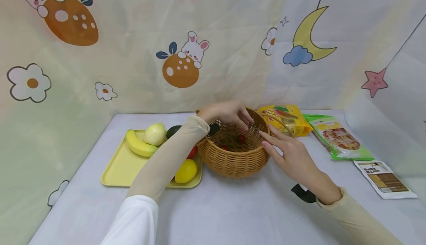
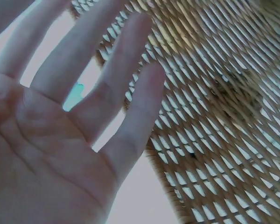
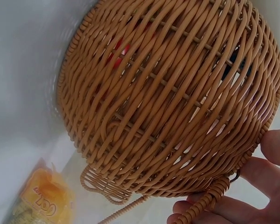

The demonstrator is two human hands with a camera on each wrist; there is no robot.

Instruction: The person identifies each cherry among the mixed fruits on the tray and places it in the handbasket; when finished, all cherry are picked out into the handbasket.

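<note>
Left hand is over the mouth of the wicker basket, fingers spread; right hand touches the right rim with fingers extended. We find the basket on the table, just beside the yellow tray. Its mouth points up and its handle leans right, toward the yellow bag; we cannot fix a long axis on the rounded body. Head view shows red items inside, merely glimpsed through the weave from the right wrist. Only the left wrist view gives us the palm.
</note>
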